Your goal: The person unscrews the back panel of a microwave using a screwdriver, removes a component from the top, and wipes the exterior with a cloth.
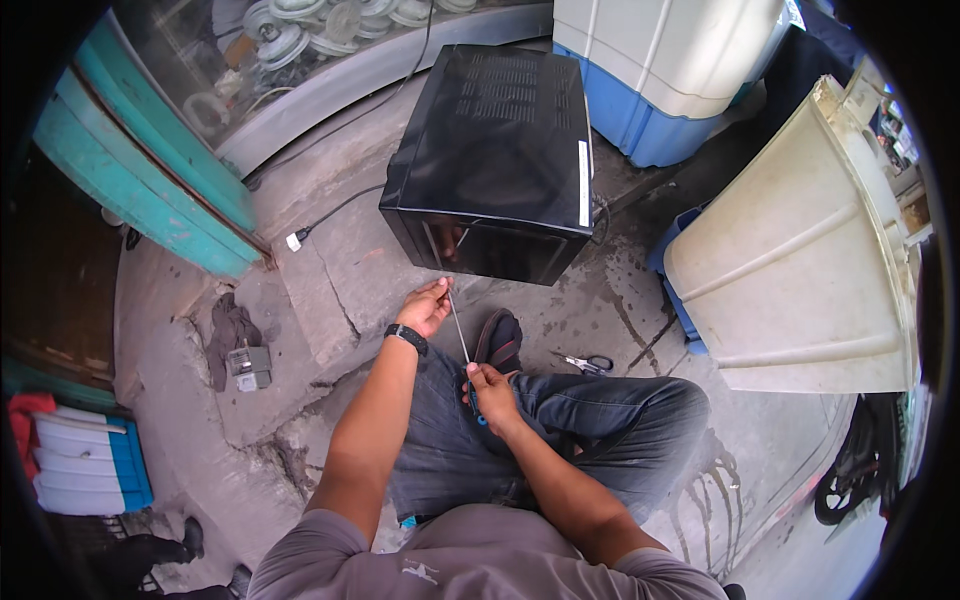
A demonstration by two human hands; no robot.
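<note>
A long thin screwdriver (458, 325) slants up from my lap toward a black microwave oven (490, 130) on the ground. Its handle, with a bit of blue showing, is wrapped in the fingers of my right hand (493, 397). My left hand (428, 308), a dark watch on its wrist, is closed in a pinch at the far end of the shaft. Those fingertips are just below the oven's near lower edge; whether they also hold something small cannot be made out. The oven's dark glossy face is toward me, with vent slots in its top.
Scissors (588, 364) lie right of my shoe. A plug (296, 240) on a black cord rests left of the oven. Further left are a dark rag (232, 330) and a small grey block-like part (250, 368). White-and-blue tubs (650, 90) and a large cream casing (790, 270) stand right.
</note>
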